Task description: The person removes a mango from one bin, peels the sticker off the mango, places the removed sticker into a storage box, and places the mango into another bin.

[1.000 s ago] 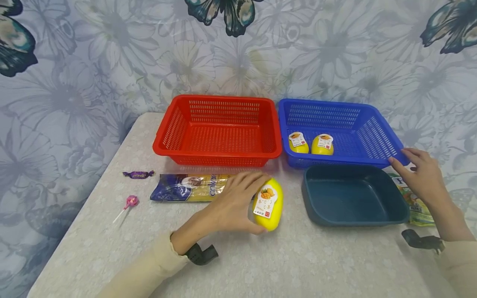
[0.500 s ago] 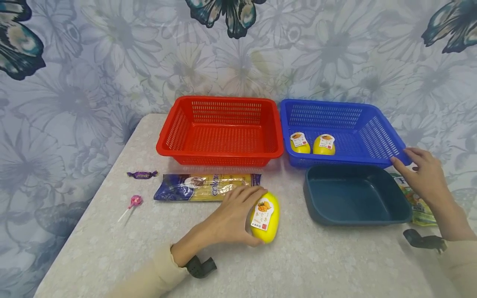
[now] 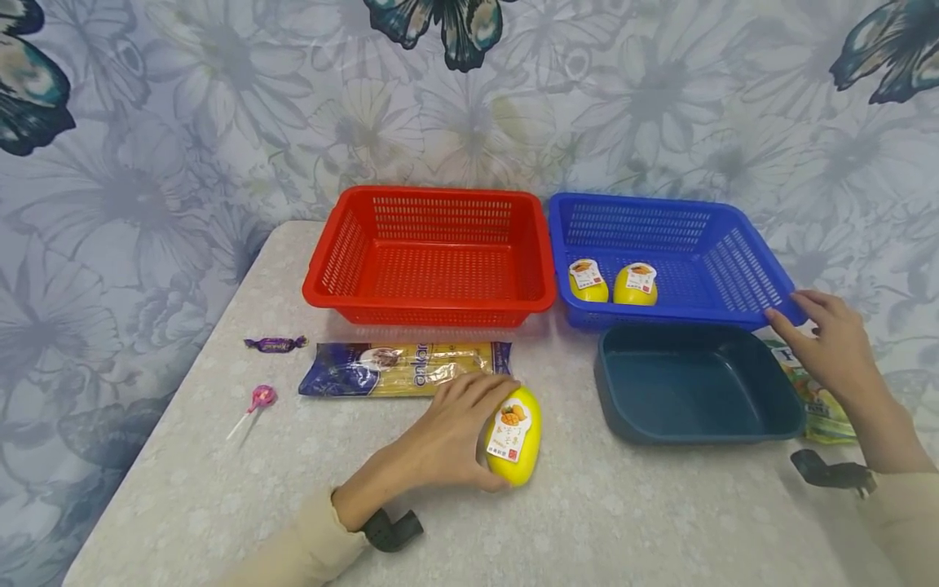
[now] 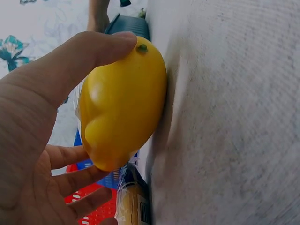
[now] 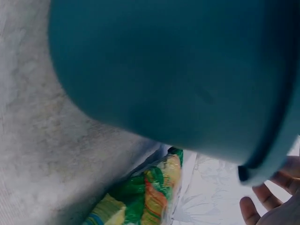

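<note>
My left hand (image 3: 455,436) grips a yellow plastic mango (image 3: 515,436) with a white fruit label, thumb at the near end and fingers over the far end. In the left wrist view the mango (image 4: 124,103) shows a green stem nub and lies against or just above the tabletop. At the right, my right hand (image 3: 836,346) rests its thumb and fingertips at the near right corner of the blue basket (image 3: 675,316). Two more labelled mangoes, a left one (image 3: 589,281) and a right one (image 3: 636,284), lie inside that basket.
A red basket (image 3: 440,314) stands left of the blue one. Before them lie a noodle packet (image 3: 399,371), a purple wrapped candy (image 3: 275,345) and a pink lollipop (image 3: 262,397). A teal tub (image 3: 697,432) partly hides a green packet (image 3: 825,412) at right.
My left hand has brought the mango down and toward the near side, slightly left, uncovering the noodle packet's right end. The right hand has stayed at the blue basket's corner.
</note>
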`<action>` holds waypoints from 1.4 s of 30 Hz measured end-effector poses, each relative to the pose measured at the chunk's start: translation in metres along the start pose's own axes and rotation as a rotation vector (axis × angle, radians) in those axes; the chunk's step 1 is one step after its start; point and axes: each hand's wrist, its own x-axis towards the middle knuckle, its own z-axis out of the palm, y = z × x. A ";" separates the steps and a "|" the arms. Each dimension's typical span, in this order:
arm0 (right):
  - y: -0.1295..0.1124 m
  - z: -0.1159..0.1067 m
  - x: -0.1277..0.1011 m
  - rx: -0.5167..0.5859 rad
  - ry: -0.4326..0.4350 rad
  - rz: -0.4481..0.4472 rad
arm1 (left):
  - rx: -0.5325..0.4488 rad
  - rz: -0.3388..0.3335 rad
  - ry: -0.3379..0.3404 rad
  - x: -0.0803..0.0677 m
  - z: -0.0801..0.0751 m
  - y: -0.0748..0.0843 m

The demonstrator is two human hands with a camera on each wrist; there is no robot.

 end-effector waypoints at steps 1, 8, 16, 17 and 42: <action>-0.001 -0.001 0.001 -0.007 -0.014 0.003 | 0.001 0.001 -0.003 0.000 -0.001 0.000; -0.024 -0.011 -0.001 -0.069 0.032 -0.041 | -0.007 0.007 0.006 -0.001 0.003 -0.002; -0.142 -0.004 -0.048 0.117 0.130 -0.327 | -0.010 0.038 0.058 -0.006 0.013 -0.005; -0.157 0.001 -0.054 0.142 0.107 -0.372 | -0.008 0.043 0.065 -0.007 0.014 -0.006; -0.251 0.110 -0.085 0.491 -0.474 -0.224 | -0.015 0.029 0.101 -0.008 0.018 -0.008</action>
